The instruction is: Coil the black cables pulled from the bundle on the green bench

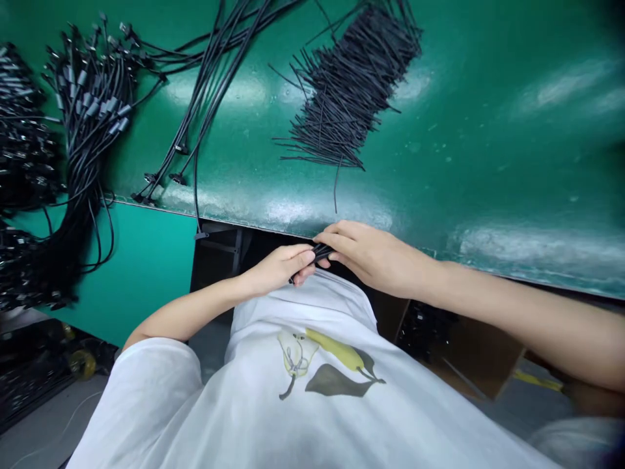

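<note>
Both hands at near table edge (293,225): left hand (280,267) & right hand (371,254) pinched shut on black cable piece (322,253). No legible writing.

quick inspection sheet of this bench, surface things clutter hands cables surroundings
surface: green table, glossy, scuffed near its front edge
job's things: small black piece pinched between both hands at the table edge
clutter: pile of short black ties at top centre
grippers: left hand and right hand both closed on the black piece
cables: bundled black cables at left; loose cables run to the front edge
surroundings: cardboard box under the table, white shirt below
</note>
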A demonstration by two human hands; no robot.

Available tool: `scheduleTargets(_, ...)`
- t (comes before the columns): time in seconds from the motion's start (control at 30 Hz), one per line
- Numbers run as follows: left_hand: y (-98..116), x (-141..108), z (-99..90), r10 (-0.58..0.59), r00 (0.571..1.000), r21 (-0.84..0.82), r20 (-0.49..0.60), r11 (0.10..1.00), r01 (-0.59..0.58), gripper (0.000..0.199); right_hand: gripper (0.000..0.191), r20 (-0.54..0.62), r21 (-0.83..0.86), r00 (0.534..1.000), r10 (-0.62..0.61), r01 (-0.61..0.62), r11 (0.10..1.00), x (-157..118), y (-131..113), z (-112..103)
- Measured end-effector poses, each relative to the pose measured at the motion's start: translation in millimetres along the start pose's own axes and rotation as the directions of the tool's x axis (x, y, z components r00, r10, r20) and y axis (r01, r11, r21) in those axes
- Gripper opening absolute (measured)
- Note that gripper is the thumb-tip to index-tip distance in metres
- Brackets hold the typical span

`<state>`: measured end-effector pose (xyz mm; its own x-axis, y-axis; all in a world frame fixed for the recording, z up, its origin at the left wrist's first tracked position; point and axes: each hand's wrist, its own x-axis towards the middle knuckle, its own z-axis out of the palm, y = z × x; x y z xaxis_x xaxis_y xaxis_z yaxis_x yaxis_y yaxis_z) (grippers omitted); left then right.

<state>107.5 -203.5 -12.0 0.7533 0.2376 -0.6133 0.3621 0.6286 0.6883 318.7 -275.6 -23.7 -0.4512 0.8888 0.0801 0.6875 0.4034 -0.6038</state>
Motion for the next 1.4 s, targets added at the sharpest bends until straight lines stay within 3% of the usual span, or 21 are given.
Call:
scheduleTargets(0.1,1.3,5.9,-0.7,-0.012,1.000,-0.038,0.016,0.999,0.012,0.056,0.031,-0.098,0.060,0.995,-0.016,0.022,0.998,4.2,1.2,1.2)
scheduleTargets(0.2,2.8,9.7,-3.4,-0.043,0.998,-0.087,0.046,0.995,0.046,0.059,0.029,-0.118,0.070,0.992,-0.048,0.057,0.996,6.0,5.2,1.0)
scheduleTargets(0.43,2.0,14.2,-7.1,-0.091,0.986,-0.164,0.141,0.980,0.114,0.056,0.036,0.077,0.051,0.992,-0.101,0.098,0.994,2.5,18.4,5.4)
scheduleTargets(0.53,4.4,14.4,-8.9,-0.118,0.988,-0.225,0.104,0.964,0.139,0.052,0.037,0.083,0.083,0.983,-0.164,0.157,0.984,4.5,30.9,-6.9)
scheduleTargets(0.63,12.9,14.5,-12.9,-0.039,0.998,-0.318,-0.051,0.948,0.021,0.045,0.037,-0.031,0.026,0.998,-0.049,0.050,0.998,17.7,53.9,-27.0)
scheduleTargets(0.73,23.0,15.7,-14.1,0.058,0.980,-0.390,-0.192,0.912,-0.130,0.043,0.031,-0.066,-0.292,0.994,0.084,-0.100,0.951,41.3,77.1,-38.4)
scheduleTargets(0.8,26.7,16.8,-12.1,0.098,0.966,-0.404,-0.241,0.894,-0.192,0.044,0.025,0.005,-0.461,0.998,0.064,-0.055,0.886,56.8,86.5,-39.7)
scheduleTargets(0.9,26.1,17.1,-7.8,0.154,0.945,-0.390,-0.287,0.883,-0.262,0.042,0.024,0.074,-0.548,0.997,0.012,0.030,0.836,68.0,90.4,-39.9)
scheduleTargets(1.03,20.8,14.0,-3.6,0.232,0.911,-0.369,-0.342,0.858,-0.357,0.040,0.024,-0.052,-0.577,0.997,0.049,-0.070,0.813,56.2,83.0,-39.0)
scheduleTargets(1.1,18.7,13.4,-1.4,0.257,0.906,-0.378,-0.335,0.844,-0.380,0.040,0.019,-0.189,-0.443,0.971,0.149,-0.220,0.869,45.7,71.9,-31.6)
scheduleTargets(1.17,16.6,14.9,1.1,0.271,0.919,-0.397,-0.286,0.840,-0.371,0.044,0.016,-0.262,-0.097,0.916,0.304,-0.338,0.936,37.4,53.8,-16.9)
scheduleTargets(1.2,15.3,16.3,2.5,0.271,0.929,-0.404,-0.252,0.843,-0.356,0.048,0.016,-0.247,0.130,0.892,0.378,-0.356,0.926,34.9,42.7,-7.4)
scheduleTargets(1.3,10.2,20.1,6.6,0.274,0.942,-0.400,-0.196,0.854,-0.332,0.057,0.017,-0.129,0.664,0.863,0.489,-0.291,0.689,33.8,10.9,20.8)
scheduleTargets(1.33,8.3,20.3,7.8,0.292,0.933,-0.384,-0.210,0.853,-0.354,0.055,0.017,-0.118,0.759,0.842,0.527,-0.265,0.594,34.8,3.4,27.8)
scheduleTargets(1.4,5.2,18.2,9.9,0.353,0.902,-0.335,-0.250,0.842,-0.422,0.050,0.018,-0.156,0.862,0.757,0.635,-0.209,0.462,36.9,-5.2,35.9)
